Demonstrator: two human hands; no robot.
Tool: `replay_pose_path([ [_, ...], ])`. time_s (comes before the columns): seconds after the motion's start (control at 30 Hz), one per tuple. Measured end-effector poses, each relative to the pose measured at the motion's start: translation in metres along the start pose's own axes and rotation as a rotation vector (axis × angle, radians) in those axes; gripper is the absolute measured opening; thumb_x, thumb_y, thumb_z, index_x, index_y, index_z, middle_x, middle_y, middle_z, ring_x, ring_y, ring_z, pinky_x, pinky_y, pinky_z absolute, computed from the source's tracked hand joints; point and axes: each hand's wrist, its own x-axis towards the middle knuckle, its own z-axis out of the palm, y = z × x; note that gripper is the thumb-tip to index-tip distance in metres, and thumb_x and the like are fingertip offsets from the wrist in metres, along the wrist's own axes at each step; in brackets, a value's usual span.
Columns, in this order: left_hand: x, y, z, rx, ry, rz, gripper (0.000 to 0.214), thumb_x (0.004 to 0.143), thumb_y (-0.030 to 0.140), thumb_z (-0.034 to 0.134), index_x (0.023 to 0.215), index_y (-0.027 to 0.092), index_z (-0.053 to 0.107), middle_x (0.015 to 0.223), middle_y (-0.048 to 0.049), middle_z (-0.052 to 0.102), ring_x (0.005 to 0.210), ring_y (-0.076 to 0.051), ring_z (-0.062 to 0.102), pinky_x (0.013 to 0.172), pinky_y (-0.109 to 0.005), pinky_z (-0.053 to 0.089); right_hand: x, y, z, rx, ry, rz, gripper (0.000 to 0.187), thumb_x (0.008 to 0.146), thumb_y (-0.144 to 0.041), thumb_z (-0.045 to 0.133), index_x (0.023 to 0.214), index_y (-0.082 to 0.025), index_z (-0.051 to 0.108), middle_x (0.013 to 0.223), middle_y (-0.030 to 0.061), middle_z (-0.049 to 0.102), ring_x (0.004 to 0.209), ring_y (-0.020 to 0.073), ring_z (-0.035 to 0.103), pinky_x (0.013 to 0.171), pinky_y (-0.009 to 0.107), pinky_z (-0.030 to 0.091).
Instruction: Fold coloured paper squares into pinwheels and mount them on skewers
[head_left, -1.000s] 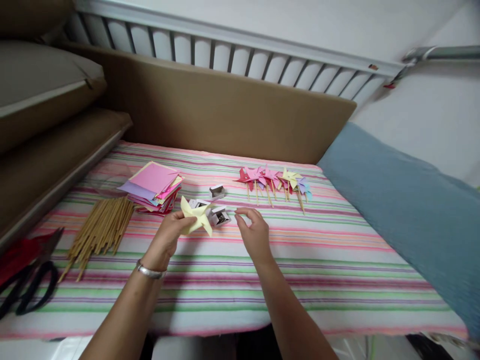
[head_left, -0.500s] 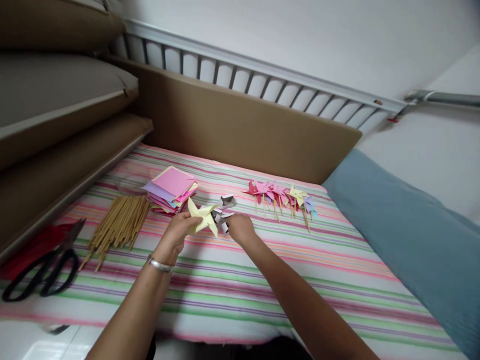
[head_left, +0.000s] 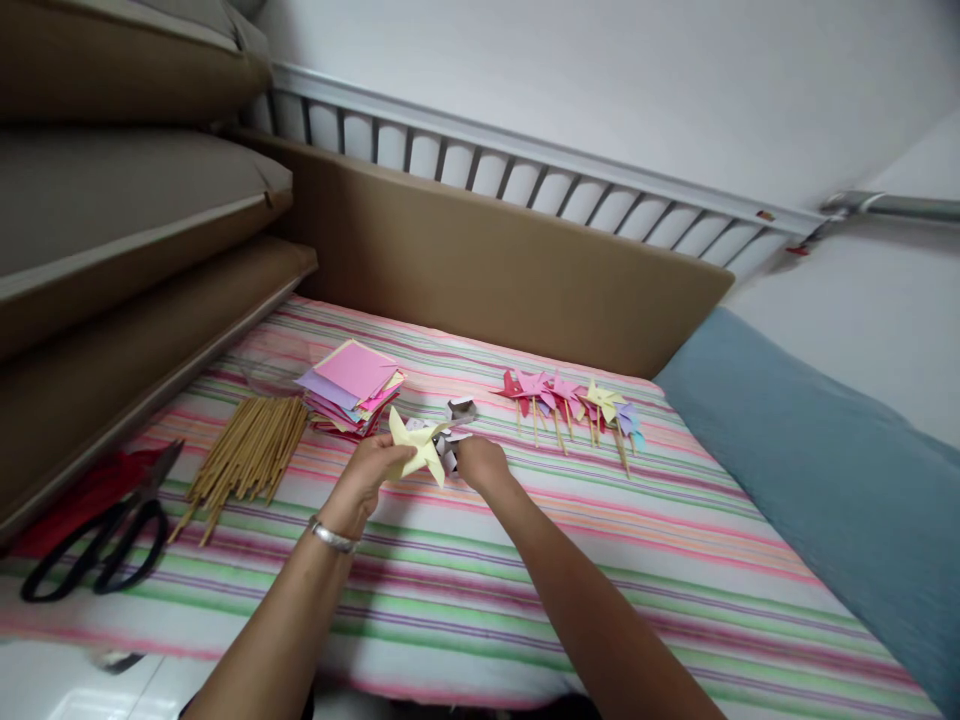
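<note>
Black-handled metal scissors (head_left: 137,503) lie partly over a flat red item (head_left: 82,515), left of and nearer the person than the stack of multicoloured paper squares (head_left: 354,372). Thin tan wooden sticks (head_left: 247,450) lie bundled just left of that stack. Right of the stack and nearer the person, the left hand (head_left: 366,468), silver metal bracelet (head_left: 334,536) at its wrist, pinches a pale yellow four-bladed paper pinwheel (head_left: 420,447). Small white cardboard boxes (head_left: 461,411) sit right of the stack. Farther right, the right hand (head_left: 482,463) reaches to them, fingertips hidden; whether it grips anything cannot be told. Well right of the stack lie red, pink, yellow, purple and blue paper pinwheels on sticks (head_left: 564,390).
</note>
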Motion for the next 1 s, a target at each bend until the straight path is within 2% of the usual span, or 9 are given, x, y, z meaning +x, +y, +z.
replay_pose_path([
  [0.27, 0.0, -0.005, 0.004, -0.01, -0.022, 0.01, 0.021, 0.045, 0.02, 0.074, 0.062, 0.009, 0.069, 0.059, -0.0064, 0.069, 0.051, -0.014, 0.058, 0.054, -0.024, 0.041, 0.004, 0.005, 0.002, 0.093, -0.042, 0.031, 0.024, 0.081, -0.028, 0.048, 0.091, -0.023, 0.07, 0.095, 0.0079, 0.071, 0.086, 0.0208, 0.066, 0.063, 0.025, 0.044],
  [0.43, 0.0, -0.003, 0.002, -0.009, -0.043, 0.003, 0.025, 0.046, 0.021, 0.075, 0.067, 0.009, 0.071, 0.064, -0.0078, 0.071, 0.055, -0.016, 0.061, 0.057, -0.025, 0.043, 0.006, 0.003, 0.0, 0.103, -0.056, 0.026, 0.022, 0.077, -0.028, 0.053, 0.089, -0.022, 0.07, 0.093, 0.009, 0.071, 0.085, 0.0217, 0.066, 0.063, 0.025, 0.045],
  [0.63, 0.0, 0.001, 0.003, 0.01, -0.044, -0.019, 0.026, 0.045, 0.023, 0.078, 0.065, 0.009, 0.071, 0.061, -0.0087, 0.07, 0.054, -0.016, 0.061, 0.056, -0.025, 0.042, 0.006, 0.002, -0.004, 0.106, -0.05, 0.003, 0.021, 0.073, -0.034, 0.059, 0.088, -0.024, 0.07, 0.095, 0.0063, 0.071, 0.087, 0.0219, 0.066, 0.063, 0.025, 0.045],
  [0.8, -0.004, 0.003, 0.006, -0.041, -0.074, -0.031, 0.029, 0.043, 0.023, 0.078, 0.068, 0.008, 0.072, 0.066, -0.0096, 0.072, 0.058, -0.017, 0.062, 0.06, -0.026, 0.045, 0.003, 0.003, -0.006, 0.112, -0.076, -0.009, 0.019, 0.076, -0.034, 0.057, 0.084, -0.024, 0.07, 0.091, 0.0046, 0.072, 0.081, 0.0196, 0.067, 0.059, 0.023, 0.044],
  [1.0, -0.007, 0.004, 0.006, -0.068, -0.089, -0.026, 0.028, 0.044, 0.022, 0.078, 0.068, 0.009, 0.071, 0.066, -0.0084, 0.071, 0.06, -0.017, 0.062, 0.064, -0.027, 0.046, 0.005, -0.001, -0.006, 0.108, -0.039, -0.043, 0.018, 0.073, -0.028, 0.058, 0.085, -0.022, 0.07, 0.091, 0.008, 0.071, 0.086, 0.0228, 0.066, 0.063, 0.026, 0.045],
])
